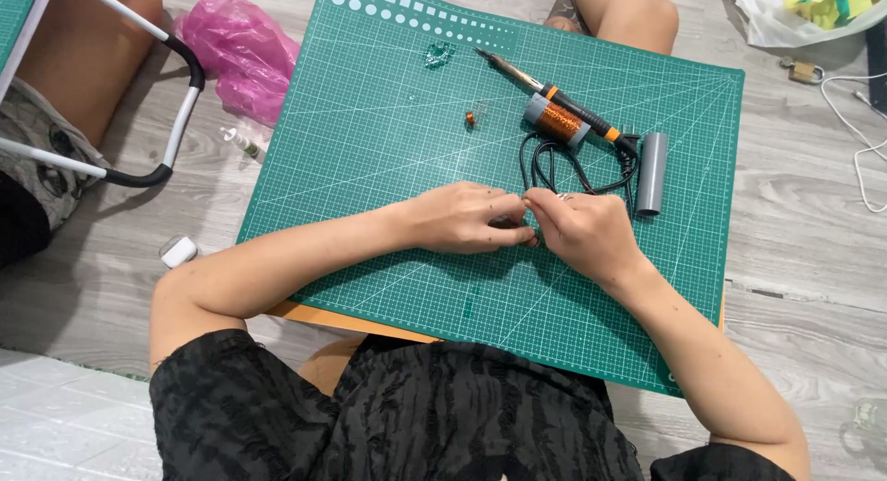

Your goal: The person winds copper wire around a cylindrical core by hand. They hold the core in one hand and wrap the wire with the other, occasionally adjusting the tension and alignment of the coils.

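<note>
The two hands meet near the middle of the green cutting mat (388, 158), and between their fingertips is something very small and thin, mostly covered by the fingers, so its shape and colour cannot be told well. The left hand (462, 218) lies flat-ish on the mat with its fingers bent and pinched toward the right. The right hand (582, 231) faces it with fingers curled and also pinched on the same small thing. The fingertips of both hands touch, or almost touch, at that place. Just behind the right hand lies a black cable (554, 167) in loose loops, and it runs up to the soldering iron (545, 88), which has a black and orange handle and lies diagonally on the mat. Touching the iron is a spool of copper wire (554, 119), and to the right of the cable a grey tube (651, 171) lies upright in the picture. A tiny orange part (469, 119) sits alone on the mat, well apart from the hands. On the floor to the left of the mat is a pink plastic bag (240, 56).
</note>
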